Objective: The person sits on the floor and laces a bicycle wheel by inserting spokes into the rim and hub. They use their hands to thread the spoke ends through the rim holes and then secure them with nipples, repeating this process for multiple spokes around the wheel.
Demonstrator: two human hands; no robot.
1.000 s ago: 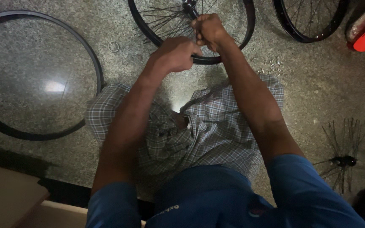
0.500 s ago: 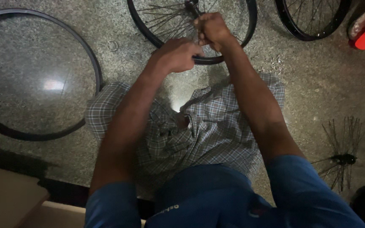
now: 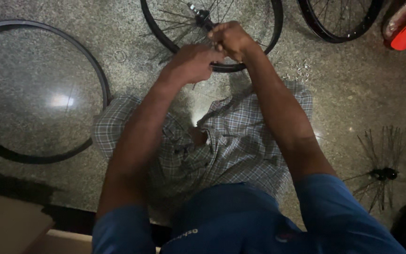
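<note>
A spoked bicycle wheel [image 3: 264, 44] is laid flat on the speckled stone floor [image 3: 132, 75], directly ahead of the seated person, and both hands are held over its near rim. The right hand [image 3: 231, 40] is closed in a pinch on a thin spoke [image 3: 177, 16] close to the hub [image 3: 203, 16], which stands at the wheel's centre with loose spokes fanned out from it. The left hand [image 3: 191, 63] is curled shut just beside the right, near the rim; what is gripped inside it cannot be told, as the fingers are turned away from the camera. The step in hand is judged to be the lacing of spokes between hub and rim. For the next move, the pinched spoke is judged to need guiding to its hole in the rim, where a steady hold at the rim and a small fastener would be called for; a scatter of small bright metal pieces [image 3: 297, 71] is seen on the floor just to the right of the wheel. A bare rim [image 3: 100, 77] is laid well apart to the left, a second spoked wheel [image 3: 339, 35] at the upper right, and a separate hub with spokes [image 3: 382, 174] at the right. A checked cloth [image 3: 240, 146] is spread across the lap.
</note>
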